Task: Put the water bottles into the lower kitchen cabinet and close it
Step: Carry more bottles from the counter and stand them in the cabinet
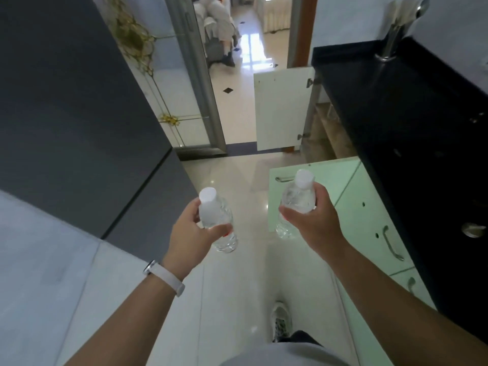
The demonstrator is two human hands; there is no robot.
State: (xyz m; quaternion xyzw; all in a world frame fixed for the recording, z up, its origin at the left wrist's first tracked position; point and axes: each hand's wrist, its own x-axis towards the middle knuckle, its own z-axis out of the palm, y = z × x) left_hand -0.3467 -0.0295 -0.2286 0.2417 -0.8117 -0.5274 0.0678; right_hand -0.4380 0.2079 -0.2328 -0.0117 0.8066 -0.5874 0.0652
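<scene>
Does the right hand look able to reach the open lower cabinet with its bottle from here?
Probably yes, with a step forward: the far door and the near door stand open, and nothing blocks the cabinet opening beyond the right hand and its bottle.

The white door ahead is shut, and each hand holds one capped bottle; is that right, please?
Not quite: the head view shows the white door swung open on its hinges. The left hand does hold one capped bottle, the right hand another bottle.
</scene>
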